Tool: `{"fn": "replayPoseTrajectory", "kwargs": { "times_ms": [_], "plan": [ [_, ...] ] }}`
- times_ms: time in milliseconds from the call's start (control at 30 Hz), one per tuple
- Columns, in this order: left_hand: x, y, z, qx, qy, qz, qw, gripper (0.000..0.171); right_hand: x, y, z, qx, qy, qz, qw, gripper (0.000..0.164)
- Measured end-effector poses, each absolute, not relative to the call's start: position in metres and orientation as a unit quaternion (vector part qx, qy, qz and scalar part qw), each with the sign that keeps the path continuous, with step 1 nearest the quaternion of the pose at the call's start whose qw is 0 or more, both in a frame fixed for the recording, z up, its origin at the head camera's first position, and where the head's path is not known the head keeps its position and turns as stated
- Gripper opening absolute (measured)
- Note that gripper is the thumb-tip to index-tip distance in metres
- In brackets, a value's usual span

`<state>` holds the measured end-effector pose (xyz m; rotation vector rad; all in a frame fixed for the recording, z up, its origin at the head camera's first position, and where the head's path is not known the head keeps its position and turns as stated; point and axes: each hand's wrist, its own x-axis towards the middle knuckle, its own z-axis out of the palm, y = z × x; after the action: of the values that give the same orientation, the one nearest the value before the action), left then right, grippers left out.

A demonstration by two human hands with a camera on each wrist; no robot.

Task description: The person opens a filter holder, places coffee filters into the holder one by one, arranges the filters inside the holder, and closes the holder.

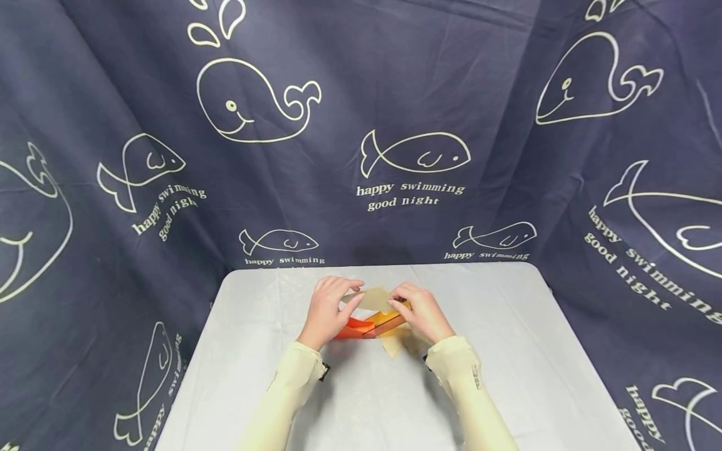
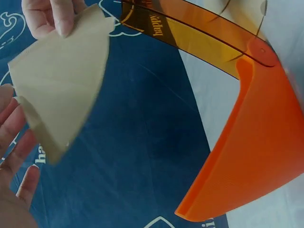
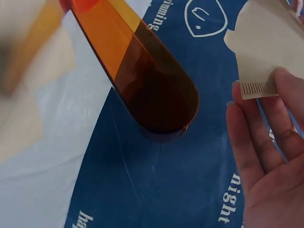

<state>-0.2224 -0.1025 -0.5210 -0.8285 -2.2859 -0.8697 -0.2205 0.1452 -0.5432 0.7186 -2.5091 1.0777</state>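
Note:
My right hand [image 1: 420, 310] pinches a tan paper coffee filter [image 2: 66, 80] by its crimped edge, between thumb and fingers, as the right wrist view shows. The filter is cone-shaped and hangs with its narrow corner towards my left hand [image 1: 331, 307]. That hand has its fingers spread, fingertips right at the filter's side edge. Under and between both hands lies an orange plastic piece [image 2: 266, 128] joined at a pivot to a see-through amber part [image 3: 147, 80] with a rounded end.
More tan filter paper [image 1: 393, 346] lies on the white table [image 1: 271, 401] beneath my right hand; it is blurred in the right wrist view. A dark blue curtain [image 1: 350, 75] with whale and fish drawings surrounds the table on the far side and both flanks.

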Motion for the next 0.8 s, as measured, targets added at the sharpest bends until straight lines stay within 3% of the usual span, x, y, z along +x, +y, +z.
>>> {"fn": "replayPoseTrajectory", "kwargs": {
  "times_ms": [333, 567, 733, 800],
  "plan": [
    [-0.223, -0.098, -0.521, -0.317, -0.849, -0.309, 0.289, 0.007, -0.216, 0.144, -0.542, 0.264, -0.865, 0.403, 0.144, 0.005],
    [-0.226, -0.102, -0.522, -0.288, -0.843, -0.356, 0.284, 0.007, -0.216, 0.147, -0.552, 0.221, -0.845, 0.461, 0.156, 0.001],
    [-0.226, -0.105, -0.526, -0.28, -0.844, -0.367, 0.274, 0.009, -0.216, 0.148, -0.554, 0.213, -0.845, 0.462, 0.162, 0.01],
    [-0.224, -0.105, -0.527, -0.279, -0.846, -0.368, 0.267, 0.013, -0.214, 0.149, -0.553, 0.214, -0.849, 0.453, 0.167, 0.005]
  ]
}}
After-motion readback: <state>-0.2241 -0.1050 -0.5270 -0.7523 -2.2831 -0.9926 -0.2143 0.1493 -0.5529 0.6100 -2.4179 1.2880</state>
